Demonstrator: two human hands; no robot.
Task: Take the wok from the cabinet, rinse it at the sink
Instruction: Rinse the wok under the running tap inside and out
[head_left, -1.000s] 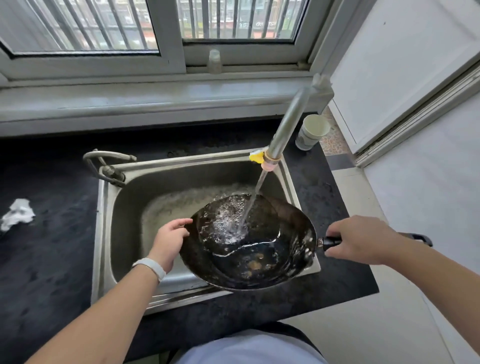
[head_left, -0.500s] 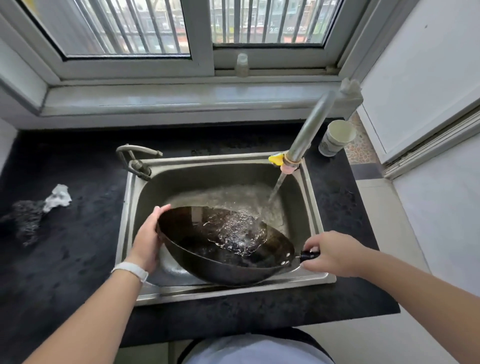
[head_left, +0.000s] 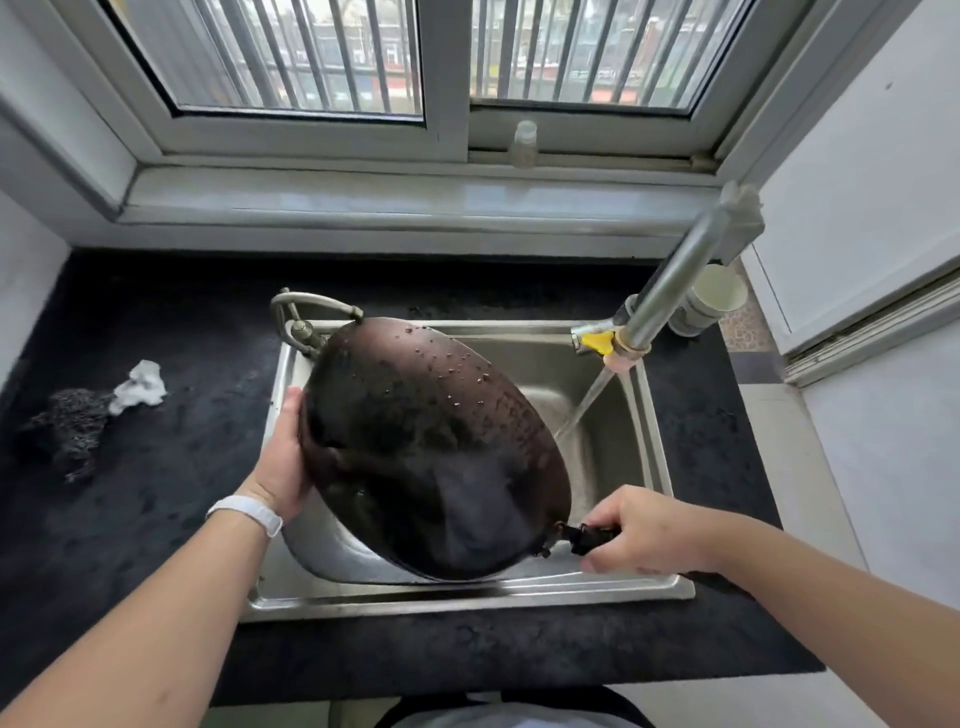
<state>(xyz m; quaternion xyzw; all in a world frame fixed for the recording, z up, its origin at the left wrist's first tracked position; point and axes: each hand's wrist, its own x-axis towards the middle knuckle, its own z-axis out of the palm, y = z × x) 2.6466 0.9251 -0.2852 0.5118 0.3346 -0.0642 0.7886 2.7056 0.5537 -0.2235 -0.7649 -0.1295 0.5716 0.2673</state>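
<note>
My right fingers (head_left: 605, 514) are curled tight round the black handle (head_left: 589, 538) of the wok (head_left: 431, 447), with the thumb underneath. The left hand (head_left: 278, 457) lies against the wok's left rim. I can see only its thumb side, and its fingers go behind the pan, so I cannot tell how they lie.

I have the wok held up over the sink (head_left: 467, 592), tipped on edge, with its rounded underside facing me and its opening turned away. That underside is dark brown to black and mottled. It is glossy with wet low down and beaded with drops near the upper edge.

Water (head_left: 587, 405) runs from the tap pipe (head_left: 670, 280) into the basin just right of the wok. On the black counter (head_left: 156, 545) to the left lie a scouring pad (head_left: 67, 431) and a crumpled white tissue (head_left: 140, 387).
</note>
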